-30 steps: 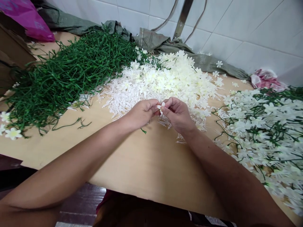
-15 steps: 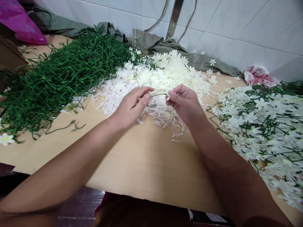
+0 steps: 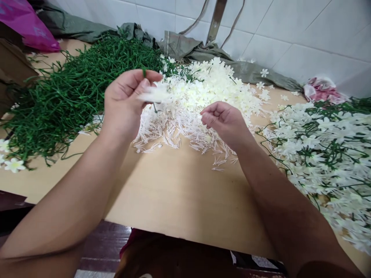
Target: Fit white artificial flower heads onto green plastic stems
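Left hand (image 3: 123,104) pinches green stem (image 3: 144,72), white flower (image 3: 155,95) blurred beside fingers | right hand (image 3: 227,123) curled, contents unclear | white pile (image 3: 199,92) beyond, on bench (image 3: 179,193) | risk: loose pinch could drop flower among lookalikes; stem could snag green heap (image 3: 75,92)

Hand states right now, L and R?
Left hand: closed on a blurred white flower with green stem.
Right hand: fingers curled; whether it holds anything can't be told.
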### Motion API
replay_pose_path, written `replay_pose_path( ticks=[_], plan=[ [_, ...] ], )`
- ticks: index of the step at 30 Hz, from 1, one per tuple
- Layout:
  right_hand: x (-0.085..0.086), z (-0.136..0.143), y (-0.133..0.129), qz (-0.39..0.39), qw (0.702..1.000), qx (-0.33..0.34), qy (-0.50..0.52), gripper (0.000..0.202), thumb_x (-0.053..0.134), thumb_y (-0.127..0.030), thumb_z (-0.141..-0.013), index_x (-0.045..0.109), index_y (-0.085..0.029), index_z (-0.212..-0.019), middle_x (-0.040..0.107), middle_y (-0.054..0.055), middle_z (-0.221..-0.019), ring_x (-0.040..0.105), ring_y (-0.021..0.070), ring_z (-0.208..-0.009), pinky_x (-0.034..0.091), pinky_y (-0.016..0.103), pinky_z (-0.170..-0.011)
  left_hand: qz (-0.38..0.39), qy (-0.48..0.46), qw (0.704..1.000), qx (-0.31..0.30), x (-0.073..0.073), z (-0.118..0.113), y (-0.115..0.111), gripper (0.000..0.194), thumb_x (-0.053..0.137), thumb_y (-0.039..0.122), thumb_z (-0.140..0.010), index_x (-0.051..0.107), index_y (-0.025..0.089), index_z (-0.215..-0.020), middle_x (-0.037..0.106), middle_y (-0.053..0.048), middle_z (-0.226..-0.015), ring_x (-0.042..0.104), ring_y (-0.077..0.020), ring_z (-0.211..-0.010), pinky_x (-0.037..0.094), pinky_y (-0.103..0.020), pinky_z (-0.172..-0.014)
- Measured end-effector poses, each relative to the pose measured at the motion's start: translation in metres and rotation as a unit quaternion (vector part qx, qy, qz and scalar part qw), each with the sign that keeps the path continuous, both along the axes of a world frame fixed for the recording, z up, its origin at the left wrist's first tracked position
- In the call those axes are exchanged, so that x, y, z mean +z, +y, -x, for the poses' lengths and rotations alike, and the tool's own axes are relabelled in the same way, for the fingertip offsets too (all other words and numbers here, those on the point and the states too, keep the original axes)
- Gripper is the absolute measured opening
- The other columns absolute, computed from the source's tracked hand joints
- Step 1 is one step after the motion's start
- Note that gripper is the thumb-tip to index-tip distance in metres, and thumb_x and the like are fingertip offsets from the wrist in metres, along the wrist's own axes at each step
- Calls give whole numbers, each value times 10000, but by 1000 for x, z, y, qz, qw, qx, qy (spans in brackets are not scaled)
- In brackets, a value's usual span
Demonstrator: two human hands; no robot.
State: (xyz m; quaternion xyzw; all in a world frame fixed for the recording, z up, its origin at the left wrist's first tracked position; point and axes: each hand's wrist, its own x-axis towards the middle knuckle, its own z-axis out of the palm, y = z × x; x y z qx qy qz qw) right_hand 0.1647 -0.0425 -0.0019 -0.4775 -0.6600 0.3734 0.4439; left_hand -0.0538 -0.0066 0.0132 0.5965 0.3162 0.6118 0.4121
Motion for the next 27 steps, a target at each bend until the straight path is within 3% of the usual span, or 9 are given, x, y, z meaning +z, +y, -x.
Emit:
replay_pose_path(
  ticks=[2, 4, 6, 7, 9, 12, 16, 20, 27],
  plan=[
    [-9, 4, -1, -97, 981, 8, -168, 96, 572, -121, -795, 610, -185, -855, 561, 45, -797, 520, 167, -781, 455, 342, -712, 55, -30, 998, -20, 3, 6, 5, 126, 662, 293, -774, 627, 200, -852, 510, 41, -612, 435, -62, -578, 362, -262, -573],
    [-19, 9, -1, -169, 928, 14, -330, 219, 515, -33, -765, 639, -173, -879, 545, 81, -840, 483, 215, -856, 431, 385, -767, 101, -28, 994, -34, 5, 6, 6, 92, 639, 283, -784, 603, 210, -828, 471, 39, -606, 392, -57, -555, 343, -262, -554],
    [-26, 13, -1, -195, 884, 13, -425, 244, 473, -9, -760, 651, -157, -835, 529, 104, -835, 443, 231, -850, 413, 395, -764, 139, -4, 990, -38, 6, 3, 2, 77, 598, 289, -808, 575, 218, -787, 430, 34, -593, 353, -66, -532, 314, -270, -530],
    [-28, 13, -1, -199, 876, 9, -439, 222, 473, -20, -768, 649, -151, -804, 528, 110, -829, 432, 230, -836, 410, 393, -758, 151, 11, 988, -37, 6, 0, 0, 97, 585, 305, -812, 565, 222, -768, 403, 33, -575, 340, -74, -518, 298, -276, -516],
    [-26, 11, 1, -213, 886, -6, -411, 153, 507, -70, -789, 633, -154, -766, 533, 104, -820, 436, 223, -830, 409, 392, -776, 169, 37, 984, -35, 5, -4, -4, 131, 574, 339, -809, 559, 226, -745, 354, 35, -540, 327, -88, -496, 267, -284, -494],
    [-17, 1, 4, -210, 933, -31, -290, 62, 566, -130, -783, 583, -186, -762, 534, 57, -796, 474, 187, -797, 426, 364, -757, 171, 45, 984, -30, 4, -7, -8, 149, 575, 351, -798, 586, 210, -752, 319, 41, -515, 299, -82, -464, 214, -274, -465],
    [-4, -15, 8, -97, 987, -74, -105, 92, 578, -128, -744, 529, -206, -736, 512, -6, -702, 462, 114, -641, 398, 277, -577, 187, 92, 977, -36, 3, -8, -8, 115, 590, 306, -789, 600, 192, -777, 343, 51, -497, 278, -64, -438, 186, -255, -464],
    [-1, -23, 11, -46, 996, -79, -19, 70, 597, -159, -734, 542, -199, -718, 474, -32, -635, 418, 82, -577, 342, 250, -520, 198, 148, 969, -30, 2, -11, -6, 76, 555, 226, -784, 602, 170, -767, 388, 51, -506, 282, -63, -448, 188, -244, -467],
    [4, -5, 29, -46, 995, -82, -13, 165, 583, -225, -770, 498, -202, -631, 388, -51, -532, 333, 72, -497, 275, 255, -475, 185, 214, 959, -3, -7, -13, -1, 69, 547, 178, -755, 596, 138, -782, 460, 56, -559, 315, -54, -479, 228, -209, -465]
  ],
)
